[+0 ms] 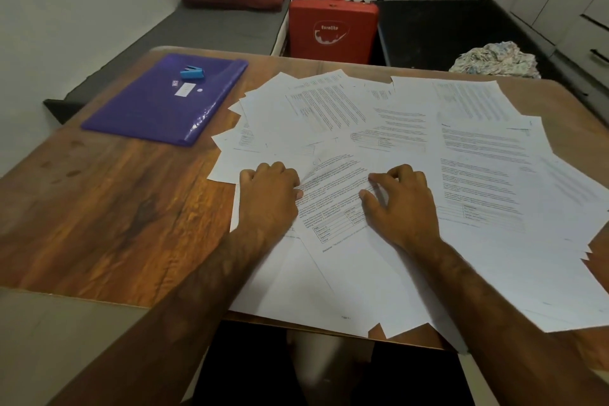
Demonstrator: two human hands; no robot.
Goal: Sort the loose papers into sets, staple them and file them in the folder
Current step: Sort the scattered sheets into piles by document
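Both hands, left hand [268,194] and right hand [400,204], palm-down on papers [478,155].

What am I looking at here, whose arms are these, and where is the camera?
No machine: a person wears one camera on the head, looking down at their own arms. The left hand and right hand press on loose printed papers spread over a wooden table. Neither hand has lifted a sheet. At the far left lies a purple folder with a small blue stapler resting on it. A red case stands behind the table.
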